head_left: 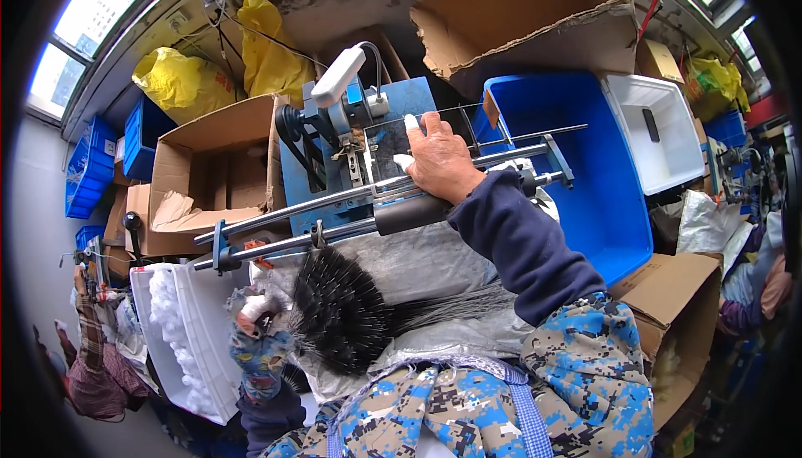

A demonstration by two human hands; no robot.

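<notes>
A blue bench machine (409,94) stands in front of me with a motor, belt and long steel rails. My right hand (443,157) lies on the machine's dark plate, fingers stretched out and white covers on the thumb and index finger. Below it a dark grey roller sleeve (411,214) sits on the front rail. To the left, my left hand (257,314) has its fingers curled in, beside a thick bundle of thin wires with black ends (342,312). Whatever those fingers hold is too small to make out. The wires' pale lengths run rightward over a whitish sheet on my lap.
At the right are a deep blue bin (606,174) and a white tub (660,136). Open cardboard boxes (213,165) stand left and behind. A white crate (188,341) with fluffy white material is at lower left. Other people are at both edges.
</notes>
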